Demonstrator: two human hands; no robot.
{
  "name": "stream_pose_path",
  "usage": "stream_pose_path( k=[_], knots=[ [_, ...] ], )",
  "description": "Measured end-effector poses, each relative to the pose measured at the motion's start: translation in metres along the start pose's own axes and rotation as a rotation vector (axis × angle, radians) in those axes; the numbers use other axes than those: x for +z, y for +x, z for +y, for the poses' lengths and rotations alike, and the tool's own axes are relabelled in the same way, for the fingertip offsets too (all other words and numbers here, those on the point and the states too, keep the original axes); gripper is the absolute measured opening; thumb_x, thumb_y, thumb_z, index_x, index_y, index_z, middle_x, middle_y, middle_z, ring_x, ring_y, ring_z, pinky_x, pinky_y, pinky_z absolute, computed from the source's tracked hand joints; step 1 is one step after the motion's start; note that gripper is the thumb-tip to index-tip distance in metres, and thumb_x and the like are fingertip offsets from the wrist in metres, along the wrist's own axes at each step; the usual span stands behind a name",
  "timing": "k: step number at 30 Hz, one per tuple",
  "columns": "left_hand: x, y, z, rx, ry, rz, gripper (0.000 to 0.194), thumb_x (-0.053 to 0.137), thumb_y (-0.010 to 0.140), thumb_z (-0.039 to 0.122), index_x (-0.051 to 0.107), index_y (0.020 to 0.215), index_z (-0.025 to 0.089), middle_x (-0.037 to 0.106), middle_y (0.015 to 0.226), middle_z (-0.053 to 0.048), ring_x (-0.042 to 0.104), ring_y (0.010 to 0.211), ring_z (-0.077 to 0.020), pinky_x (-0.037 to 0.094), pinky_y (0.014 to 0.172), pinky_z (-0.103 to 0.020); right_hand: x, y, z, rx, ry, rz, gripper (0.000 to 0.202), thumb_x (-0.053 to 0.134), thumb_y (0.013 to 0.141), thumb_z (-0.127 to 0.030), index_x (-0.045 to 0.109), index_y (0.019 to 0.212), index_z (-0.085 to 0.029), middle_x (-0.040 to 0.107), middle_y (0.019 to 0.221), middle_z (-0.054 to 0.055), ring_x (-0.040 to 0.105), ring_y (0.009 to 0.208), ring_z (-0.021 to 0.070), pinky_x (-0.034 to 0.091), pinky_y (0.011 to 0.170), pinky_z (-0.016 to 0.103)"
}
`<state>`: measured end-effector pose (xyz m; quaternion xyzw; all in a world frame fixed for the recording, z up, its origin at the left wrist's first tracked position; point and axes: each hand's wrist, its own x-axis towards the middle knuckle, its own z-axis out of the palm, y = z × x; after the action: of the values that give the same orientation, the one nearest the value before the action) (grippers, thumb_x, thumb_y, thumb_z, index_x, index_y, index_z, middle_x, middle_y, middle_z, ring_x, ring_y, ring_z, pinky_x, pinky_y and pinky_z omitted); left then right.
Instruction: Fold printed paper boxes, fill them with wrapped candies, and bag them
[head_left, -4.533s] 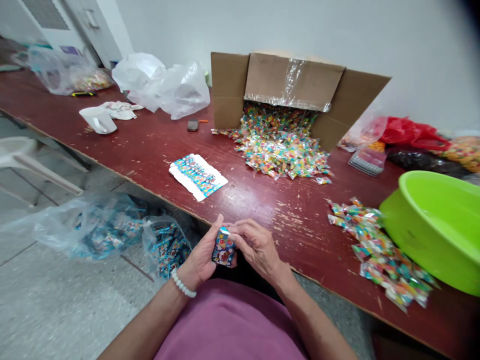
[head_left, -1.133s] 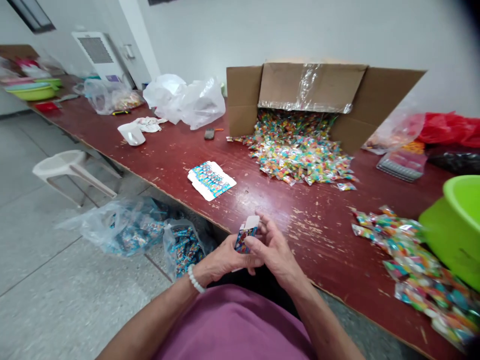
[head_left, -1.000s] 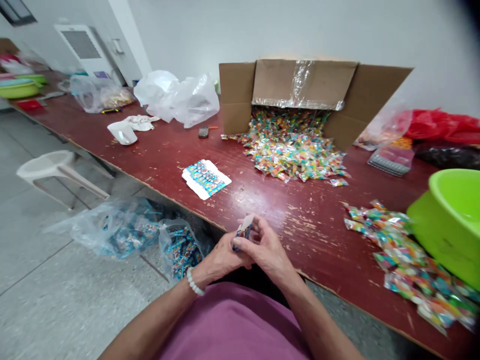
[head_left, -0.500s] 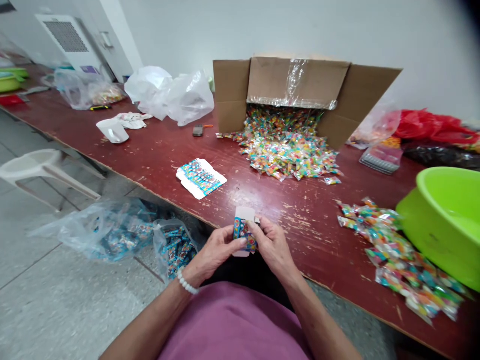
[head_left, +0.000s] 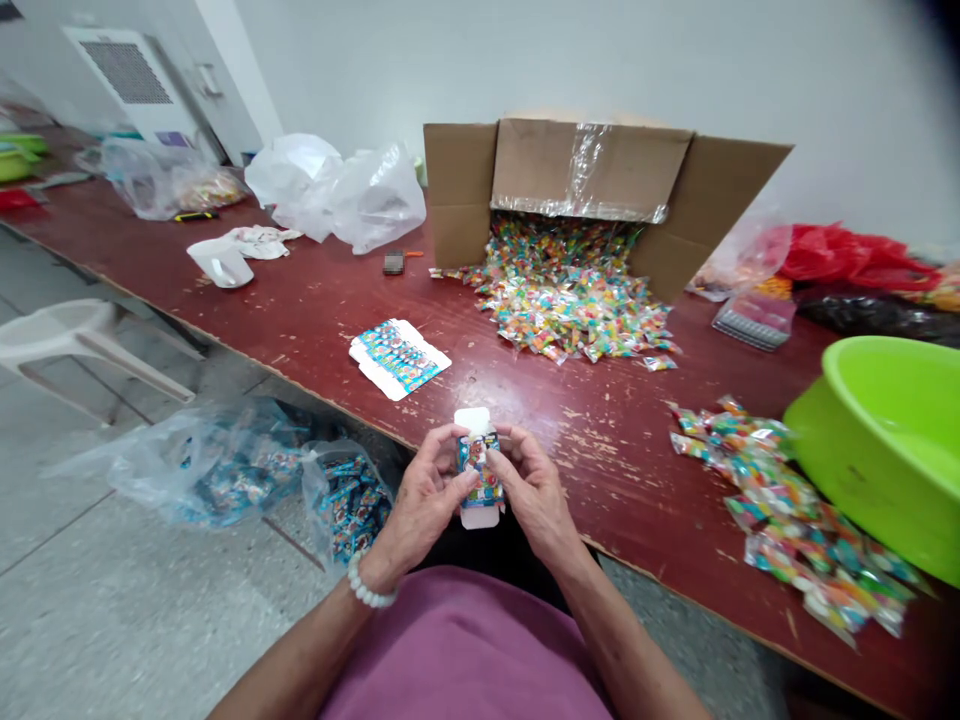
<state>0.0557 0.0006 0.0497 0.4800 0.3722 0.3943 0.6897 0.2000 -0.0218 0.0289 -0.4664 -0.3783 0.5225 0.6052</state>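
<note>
A small blue printed carton (head_left: 480, 470) with white flaps sticking out at top and bottom is held near the table's front edge. My left hand (head_left: 429, 490) grips its left side, thumb on the front face. On the right side my right hand (head_left: 531, 492) closes round it, thumb also on the front. Flattened blue and white cartons (head_left: 400, 358) lie on the red table up and to the left. Wrapped colourful candies (head_left: 577, 300) spill from a cardboard box (head_left: 592, 170) farther back.
A green basin (head_left: 885, 450) stands at the right beside more wrapped candies (head_left: 810, 520). Bags of blue packets (head_left: 349, 500) are low on the left, near a white stool (head_left: 97, 340). A white mug (head_left: 221, 262) and plastic bags (head_left: 337, 190) sit on the table.
The carton has turned more upright and shifted slightly left, with its lower white flap now more visible. The fingers of both hands have moved up along its sides.
</note>
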Motion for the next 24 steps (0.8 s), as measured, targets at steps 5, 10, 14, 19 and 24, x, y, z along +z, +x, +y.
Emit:
stream_pose_path(
  k=[5, 10, 14, 19, 24],
  knots=[
    [0.000, -0.002, -0.001, -0.078, 0.022, -0.013, 0.033, 0.072, 0.086, 0.038, 0.059, 0.110, 0.021, 0.069, 0.092, -0.002, 0.064, 0.076, -0.0125, 0.051, 0.061, -0.019, -0.012, 0.005, -0.008, 0.075, -0.058, -0.021, 0.027, 0.074, 0.081, -0.046, 0.071, 0.079, -0.019, 0.065, 0.072, -0.002, 0.054, 0.062, 0.0102, 0.044, 0.059, 0.023],
    [-0.002, 0.002, -0.006, -0.056, 0.062, 0.002, 0.030, 0.072, 0.086, 0.037, 0.062, 0.109, 0.021, 0.070, 0.092, -0.002, 0.064, 0.079, -0.0132, 0.051, 0.067, -0.021, -0.012, 0.006, -0.008, 0.160, 0.068, 0.095, 0.030, 0.087, 0.064, -0.044, 0.075, 0.074, -0.019, 0.073, 0.079, 0.001, 0.061, 0.066, 0.0124, 0.049, 0.062, 0.025],
    [-0.007, 0.006, -0.009, 0.004, 0.150, 0.002, 0.027, 0.074, 0.085, 0.035, 0.064, 0.104, 0.018, 0.070, 0.092, -0.003, 0.065, 0.082, -0.0139, 0.053, 0.074, -0.023, -0.012, 0.007, -0.008, 0.129, 0.147, 0.098, 0.040, 0.090, 0.061, -0.035, 0.072, 0.095, -0.023, 0.072, 0.075, -0.003, 0.063, 0.065, 0.0114, 0.050, 0.061, 0.023],
    [-0.005, 0.004, -0.008, -0.023, 0.017, 0.035, 0.056, 0.081, 0.079, 0.030, 0.047, 0.123, 0.025, 0.069, 0.092, 0.000, 0.067, 0.082, -0.0152, 0.054, 0.074, -0.025, -0.017, 0.008, -0.008, 0.199, 0.145, -0.030, 0.030, 0.089, 0.064, -0.036, 0.071, 0.081, -0.019, 0.073, 0.075, 0.000, 0.063, 0.064, 0.0115, 0.051, 0.060, 0.023],
    [0.001, 0.001, -0.005, -0.342, -0.192, -0.091, 0.049, 0.067, 0.087, 0.052, 0.052, 0.121, 0.021, 0.070, 0.093, -0.005, 0.070, 0.064, -0.0170, 0.055, 0.057, -0.027, -0.015, 0.005, 0.001, 0.139, 0.107, 0.012, 0.028, 0.085, 0.070, -0.039, 0.067, 0.079, -0.020, 0.066, 0.062, -0.005, 0.054, 0.046, 0.0075, 0.040, 0.045, 0.019]
  ],
)
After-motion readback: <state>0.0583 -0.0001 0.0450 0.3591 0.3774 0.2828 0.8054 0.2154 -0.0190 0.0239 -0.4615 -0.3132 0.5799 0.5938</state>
